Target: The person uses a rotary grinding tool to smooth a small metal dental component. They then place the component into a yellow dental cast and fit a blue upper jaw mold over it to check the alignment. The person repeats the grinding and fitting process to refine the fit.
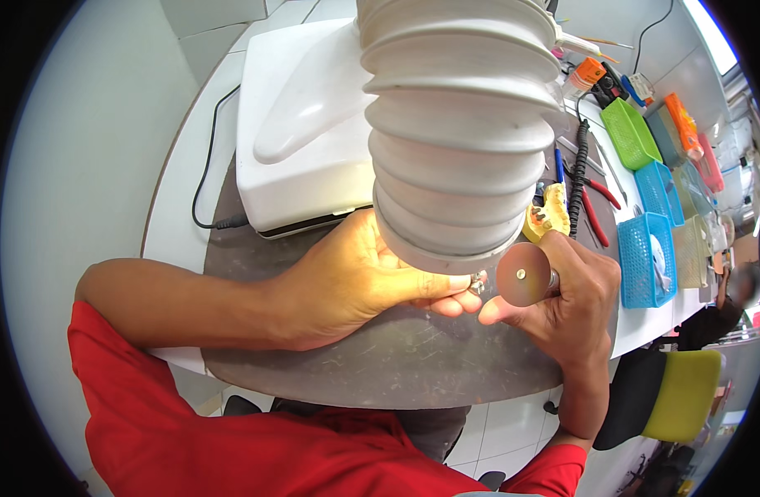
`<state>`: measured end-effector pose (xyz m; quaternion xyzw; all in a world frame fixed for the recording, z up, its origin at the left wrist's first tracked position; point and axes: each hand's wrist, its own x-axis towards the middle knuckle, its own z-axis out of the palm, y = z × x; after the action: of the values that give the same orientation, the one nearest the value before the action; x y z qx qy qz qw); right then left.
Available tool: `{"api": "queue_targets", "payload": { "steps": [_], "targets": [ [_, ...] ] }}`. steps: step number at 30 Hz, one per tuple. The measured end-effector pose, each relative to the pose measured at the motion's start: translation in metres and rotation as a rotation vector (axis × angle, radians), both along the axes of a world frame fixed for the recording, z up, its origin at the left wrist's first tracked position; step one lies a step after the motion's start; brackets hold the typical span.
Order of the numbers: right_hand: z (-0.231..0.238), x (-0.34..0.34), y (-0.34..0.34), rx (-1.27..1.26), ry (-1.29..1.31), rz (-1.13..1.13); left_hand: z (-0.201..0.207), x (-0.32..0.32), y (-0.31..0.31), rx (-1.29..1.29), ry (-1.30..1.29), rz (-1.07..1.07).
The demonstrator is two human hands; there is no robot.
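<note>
Red sleeves (231, 447) fill the lower frame; both forearms rise from there to frame centre.

Left hand (355, 277), centre frame, fingers pinched shut on a small metallic piece (478, 285) at the fingertips. Piece is too small and partly hidden to identify further.

Right hand (574, 298), just right of centre, wrapped closed around a rotary handpiece (554, 280); only a short bit of its shank shows beyond the fist. A flat brownish cutting disc (525, 274) is mounted on it, face toward the camera, sitting just beside the metallic piece. Whether disc and piece touch cannot be told.

Both hands are close together, over a dark grey worn mat (396, 364) on the white tabletop (177, 199).

Directly above the hands: a white ribbed suction hose (459, 124), hanging from top centre, its mouth just over the left fingertips.

Behind the hose, right of centre: a yellow dental cast (550, 211), a black coiled cord (577, 178), red-handled pliers (599, 207).

Upper left of centre: a large white machine housing (301, 124), with a black cable (206, 178) running off its left side.

Right edge of frame: a row of small plastic baskets, blue (645, 261) nearer, green (630, 132) farther. A black and yellow chair (670, 393) shows at lower right.
</note>
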<state>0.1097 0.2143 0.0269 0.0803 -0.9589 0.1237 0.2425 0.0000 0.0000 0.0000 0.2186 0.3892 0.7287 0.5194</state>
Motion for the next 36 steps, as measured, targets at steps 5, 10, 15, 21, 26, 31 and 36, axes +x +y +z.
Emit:
{"api": "queue_targets", "payload": {
  "steps": [5,10,15,21,26,31,36],
  "targets": [
    [0.0008,0.0,-0.0023,0.006,-0.042,-0.005,0.0025,0.0039,0.0022,-0.003,-0.055,0.066],
    [0.0016,-0.0002,-0.0019,0.035,-0.04,0.005,-0.0019,0.0012,0.0029,0.048,0.011,0.033],
    [-0.0009,-0.0002,-0.003,-0.004,-0.052,-0.027,0.0005,0.0016,0.0017,0.017,0.036,0.045],
    [0.0012,0.0008,-0.004,0.009,-0.092,-0.024,0.0005,0.0016,0.0034,-0.013,0.078,0.057],
    [0.0012,0.0014,-0.0036,0.014,-0.128,-0.02,0.0008,0.0014,0.0029,-0.029,0.101,0.05],
    [-0.0023,-0.0007,-0.0033,0.019,-0.087,0.003,0.0007,0.0018,0.0031,-0.022,0.087,0.054],
    [-0.0019,-0.0013,-0.0044,0.014,-0.073,0.025,0.0027,0.0013,0.0019,-0.035,0.074,0.043]
  ]
}}
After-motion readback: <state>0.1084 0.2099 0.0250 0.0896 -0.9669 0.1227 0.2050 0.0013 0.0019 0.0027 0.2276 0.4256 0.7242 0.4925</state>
